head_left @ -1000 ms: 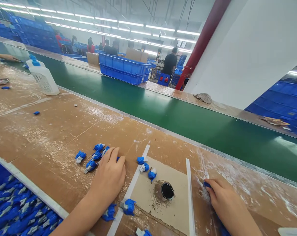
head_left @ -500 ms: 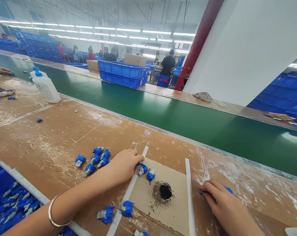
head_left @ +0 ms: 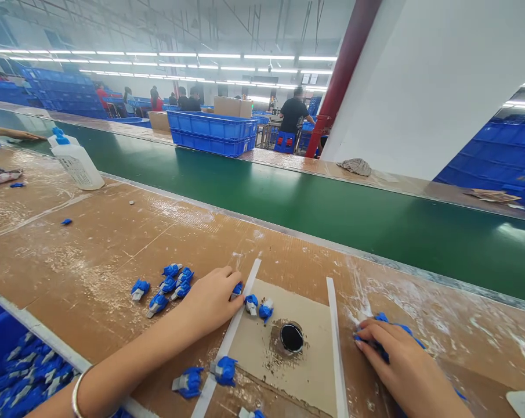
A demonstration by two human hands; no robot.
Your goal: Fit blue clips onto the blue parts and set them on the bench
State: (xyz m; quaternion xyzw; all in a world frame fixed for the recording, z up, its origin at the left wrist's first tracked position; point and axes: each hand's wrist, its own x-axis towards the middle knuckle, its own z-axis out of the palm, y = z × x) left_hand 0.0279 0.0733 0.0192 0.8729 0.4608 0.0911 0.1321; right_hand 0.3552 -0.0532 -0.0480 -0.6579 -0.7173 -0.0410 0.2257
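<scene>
The left hand (head_left: 216,295) pinches a small blue-and-grey piece (head_left: 236,289) between thumb and fingers, close above the bench (head_left: 109,244). Just right of that hand, two similar pieces (head_left: 266,311) lie on a cardboard sheet (head_left: 317,371); farther right, between both hands, sits a round black-filled pot (head_left: 292,337). Six loose pieces (head_left: 167,284) lie left of the left hand. The right hand (head_left: 388,343) curls its fingers around a blue part (head_left: 357,336), mostly hidden beneath them.
</scene>
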